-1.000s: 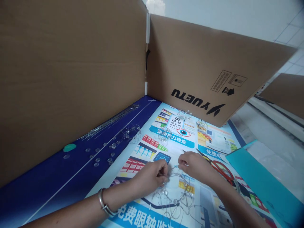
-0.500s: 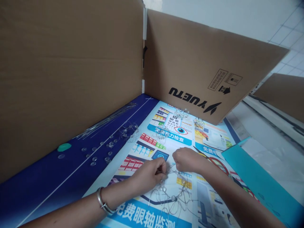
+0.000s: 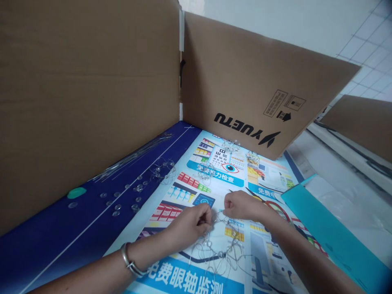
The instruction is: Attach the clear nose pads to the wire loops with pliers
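A loose ring of thin wire strung with clear beads [image 3: 221, 254] lies on the printed sheet, its loose wire ends curling outward. At its upper left, my left hand [image 3: 196, 222], with a silver bangle on the wrist, is closed in a pinch on the wire. Across a small gap my right hand [image 3: 240, 205] is also closed, fingertips on the wire at the ring's upper edge. The fine strand between the two hands is hard to make out. Scissors with red handles [image 3: 279, 209] lie partly behind my right forearm.
Several loose clear beads [image 3: 116, 213], a green lump [image 3: 76, 192] and a bundle of straight wires [image 3: 131, 159] lie on the left. Beaded wire coils [image 3: 163, 169] sit farther back. Cardboard walls [image 3: 226, 77] stand behind and left; a teal folder [image 3: 330, 232] is right.
The camera view has shifted slightly, moving the scene left. My right hand has drawn a little away from my left; both stay closed at the beaded wire.
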`<state>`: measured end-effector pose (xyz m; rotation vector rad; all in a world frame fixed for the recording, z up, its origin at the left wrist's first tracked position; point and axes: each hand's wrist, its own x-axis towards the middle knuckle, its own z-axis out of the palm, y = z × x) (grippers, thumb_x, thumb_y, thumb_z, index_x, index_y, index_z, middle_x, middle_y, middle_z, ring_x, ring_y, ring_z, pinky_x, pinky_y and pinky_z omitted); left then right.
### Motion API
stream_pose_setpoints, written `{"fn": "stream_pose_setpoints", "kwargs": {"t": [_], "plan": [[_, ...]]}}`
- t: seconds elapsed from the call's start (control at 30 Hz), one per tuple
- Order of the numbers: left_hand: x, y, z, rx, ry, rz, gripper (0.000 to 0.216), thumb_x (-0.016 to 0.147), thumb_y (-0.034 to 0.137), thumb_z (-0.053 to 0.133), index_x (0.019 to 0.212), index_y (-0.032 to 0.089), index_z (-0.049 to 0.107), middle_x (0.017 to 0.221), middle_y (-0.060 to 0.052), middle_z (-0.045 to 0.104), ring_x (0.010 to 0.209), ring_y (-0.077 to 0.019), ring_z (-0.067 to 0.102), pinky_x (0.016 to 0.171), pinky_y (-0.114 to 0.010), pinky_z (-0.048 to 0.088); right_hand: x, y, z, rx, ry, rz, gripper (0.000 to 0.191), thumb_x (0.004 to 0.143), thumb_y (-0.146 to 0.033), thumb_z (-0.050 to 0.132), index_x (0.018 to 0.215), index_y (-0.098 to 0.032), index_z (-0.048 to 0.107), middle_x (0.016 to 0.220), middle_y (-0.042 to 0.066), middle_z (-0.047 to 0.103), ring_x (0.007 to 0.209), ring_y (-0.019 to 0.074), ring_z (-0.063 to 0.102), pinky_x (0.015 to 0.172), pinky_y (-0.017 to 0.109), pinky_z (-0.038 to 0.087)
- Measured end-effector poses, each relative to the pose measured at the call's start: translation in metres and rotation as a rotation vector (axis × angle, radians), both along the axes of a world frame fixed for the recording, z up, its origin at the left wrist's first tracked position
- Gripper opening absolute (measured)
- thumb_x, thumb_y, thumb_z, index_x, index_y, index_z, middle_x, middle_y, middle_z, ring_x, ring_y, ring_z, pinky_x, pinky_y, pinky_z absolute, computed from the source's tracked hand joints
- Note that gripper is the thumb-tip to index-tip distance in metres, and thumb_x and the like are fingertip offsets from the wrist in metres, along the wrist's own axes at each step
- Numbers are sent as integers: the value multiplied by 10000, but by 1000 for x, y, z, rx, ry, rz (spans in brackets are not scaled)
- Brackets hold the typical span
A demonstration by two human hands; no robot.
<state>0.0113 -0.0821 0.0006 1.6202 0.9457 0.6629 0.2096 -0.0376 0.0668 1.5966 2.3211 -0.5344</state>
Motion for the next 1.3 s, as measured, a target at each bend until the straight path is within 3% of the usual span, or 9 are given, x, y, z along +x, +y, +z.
{"fn": "stream_pose_setpoints", "kwargs": {"t": [0.17, 0.43, 0.73, 0.97, 1.13, 1.3], "plan": [[0, 0, 0, 13, -2, 9, 62, 698, 135, 530, 724, 171, 488, 644, 40, 496, 569, -92, 459, 517, -178, 327, -3, -3, -10, 58, 21, -61, 134, 685, -276, 570, 793, -208, 613, 807, 12, 629, 721, 145, 536, 527, 218, 284], [0, 0, -2, 18, -17, 10, 61, 705, 143, 532, 729, 173, 485, 666, 32, 515, 589, -98, 475, 518, -180, 342, 0, -7, -16, 65, 171, -69, 84, 682, -165, 526, 682, -188, 606, 685, -7, 611, 645, 118, 503, 551, 220, 288], [-1, 2, -3, -69, -64, 9, 75, 702, 149, 544, 756, 165, 494, 678, 21, 542, 575, -102, 509, 503, -188, 367, 16, -6, -15, -97, 512, -94, 171, 740, -319, 572, 798, -161, 598, 647, -18, 565, 592, 101, 508, 516, 190, 379], [-1, 3, -1, -92, -91, 9, 82, 708, 147, 550, 734, 174, 477, 665, 38, 525, 568, -97, 516, 510, -189, 376, 12, -8, -18, -136, 651, -26, 187, 744, -351, 601, 777, -171, 642, 708, -5, 597, 651, 114, 529, 594, 212, 410], [-1, 3, -2, -102, -102, 1, 85, 720, 165, 547, 733, 178, 464, 659, 35, 525, 562, -104, 525, 494, -193, 383, 5, -12, -10, -48, 659, 105, 84, 776, -252, 592, 750, -195, 648, 767, -6, 599, 725, 109, 546, 660, 207, 405], [0, 4, -3, -114, -113, 2, 106, 714, 164, 557, 719, 176, 452, 651, 34, 527, 552, -103, 530, 488, -195, 391, 0, -17, -2, 23, 609, 240, 114, 817, -225, 556, 748, -197, 642, 777, -2, 591, 717, 99, 545, 666, 202, 399]]}}
